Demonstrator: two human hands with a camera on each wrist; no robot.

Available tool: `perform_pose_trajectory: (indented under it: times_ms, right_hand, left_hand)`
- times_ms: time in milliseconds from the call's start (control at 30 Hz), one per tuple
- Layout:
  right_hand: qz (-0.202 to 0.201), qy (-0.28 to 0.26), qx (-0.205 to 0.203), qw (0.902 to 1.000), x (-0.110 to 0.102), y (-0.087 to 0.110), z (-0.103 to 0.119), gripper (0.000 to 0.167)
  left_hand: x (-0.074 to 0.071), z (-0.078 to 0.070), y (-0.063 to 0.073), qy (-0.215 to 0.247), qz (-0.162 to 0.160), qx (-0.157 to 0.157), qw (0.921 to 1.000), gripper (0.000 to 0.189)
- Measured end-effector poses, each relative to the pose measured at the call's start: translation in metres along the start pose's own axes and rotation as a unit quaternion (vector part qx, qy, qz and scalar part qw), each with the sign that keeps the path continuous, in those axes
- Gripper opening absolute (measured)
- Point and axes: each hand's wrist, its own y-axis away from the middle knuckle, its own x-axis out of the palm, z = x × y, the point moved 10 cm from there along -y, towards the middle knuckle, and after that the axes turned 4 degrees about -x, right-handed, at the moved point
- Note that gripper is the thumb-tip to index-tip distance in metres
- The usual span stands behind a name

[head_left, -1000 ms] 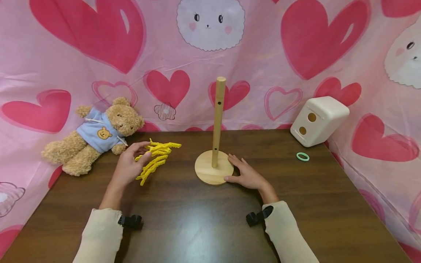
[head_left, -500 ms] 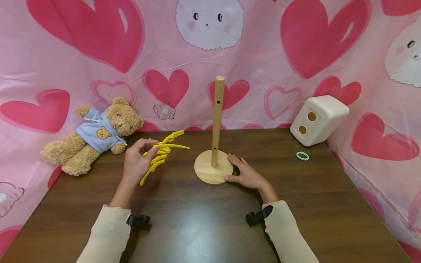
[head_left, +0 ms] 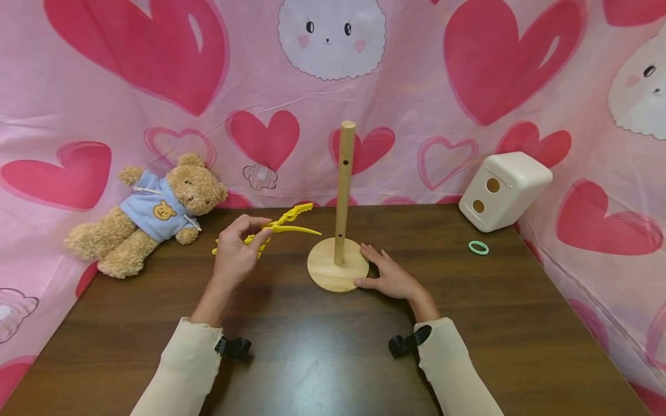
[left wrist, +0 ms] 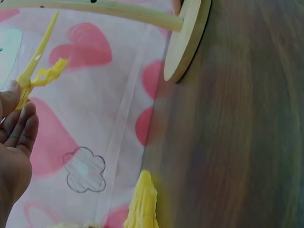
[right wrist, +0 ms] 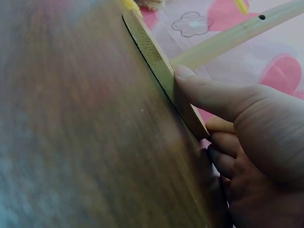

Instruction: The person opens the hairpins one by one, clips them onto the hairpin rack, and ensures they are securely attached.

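In the head view my left hand (head_left: 235,249) pinches a yellow alligator hair clip (head_left: 298,229) by its rear end. The clip's two long arms are spread apart and point right, towards the wooden stand (head_left: 343,196). More yellow clips (left wrist: 144,202) lie on the table below that hand, partly hidden behind it in the head view. The stand is an upright round post with small holes, set on a round base (head_left: 324,267). My right hand (head_left: 391,278) holds the base at its right edge, thumb at the front and fingers along the rim behind.
A teddy bear (head_left: 156,208) in a blue hoodie leans at the back left. A white box (head_left: 507,193) with two round holes stands tilted at the back right. A mint green ring (head_left: 478,248) lies in front of it. A pink heart-print cloth (head_left: 406,104) hangs behind the table.
My left hand has lifted one yellow hair clip from the others and moved right with it, towards the post. The clip's arms have spread. My right hand stays on the base.
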Motion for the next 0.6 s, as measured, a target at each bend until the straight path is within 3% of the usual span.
perform_pose_trajectory:
  times_ms: [333,600]
  right_hand:
    - [0.003,0.001,0.011,0.9999,-0.001,0.001,-0.001,0.087]
    - [0.005,-0.003,0.021,0.9998,-0.001,0.001,-0.003,0.087]
  left_hand:
    - [0.029,-0.009,-0.003,0.026,0.021,-0.018,0.9993,0.016]
    - [0.053,-0.016,-0.006,0.063,0.034,-0.001,0.9974,0.016]
